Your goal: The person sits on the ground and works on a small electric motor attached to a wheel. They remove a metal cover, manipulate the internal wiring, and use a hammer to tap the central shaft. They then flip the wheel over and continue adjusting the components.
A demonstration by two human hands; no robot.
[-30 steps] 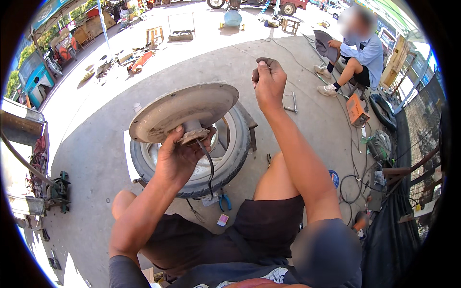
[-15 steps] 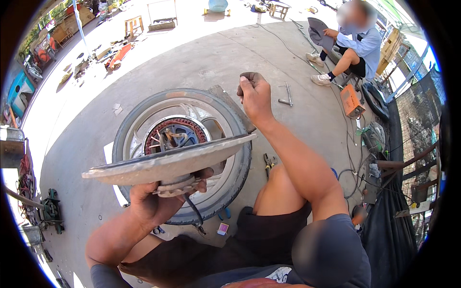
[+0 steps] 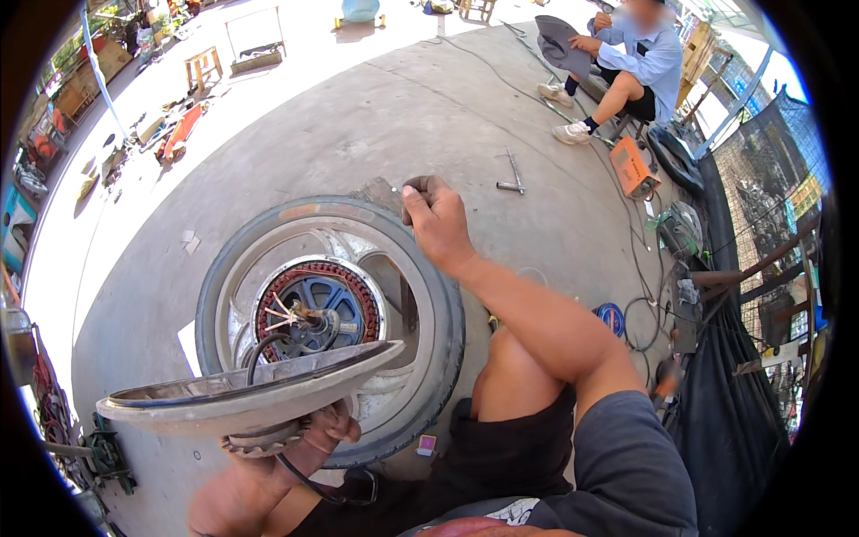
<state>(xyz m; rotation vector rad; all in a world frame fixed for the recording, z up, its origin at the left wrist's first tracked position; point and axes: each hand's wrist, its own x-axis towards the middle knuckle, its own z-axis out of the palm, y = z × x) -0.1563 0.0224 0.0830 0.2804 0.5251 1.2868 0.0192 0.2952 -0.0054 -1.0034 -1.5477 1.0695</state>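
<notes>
My left hand (image 3: 313, 440) grips a round grey metal hub cover (image 3: 242, 413) from below, by the toothed ring on its underside. The cover is tilted, its hollow inner face turned partly up. A black cable (image 3: 257, 356) runs from the motor core through it and hangs below. Behind and under it lies a wheel (image 3: 436, 295) with a grey rim and tyre, flat on the ground. At its centre show red-brown copper windings (image 3: 365, 295), a blue core (image 3: 313, 294) and pale loose wires. Above the wheel's far right edge my right hand (image 3: 434, 215) is pinched closed; a tiny pale speck shows at its fingertips.
A T-shaped wrench (image 3: 513, 174) lies on the concrete floor beyond my right arm. Cables and an orange machine (image 3: 633, 168) stand to the right, near a seated person (image 3: 640, 72) holding a grey cap (image 3: 562, 46). A small pink box (image 3: 426, 445) lies near my knees.
My left hand has lowered the cover toward me and left, tipping it so its inside shows and uncovering the motor core. My right hand has shifted left and down in the view.
</notes>
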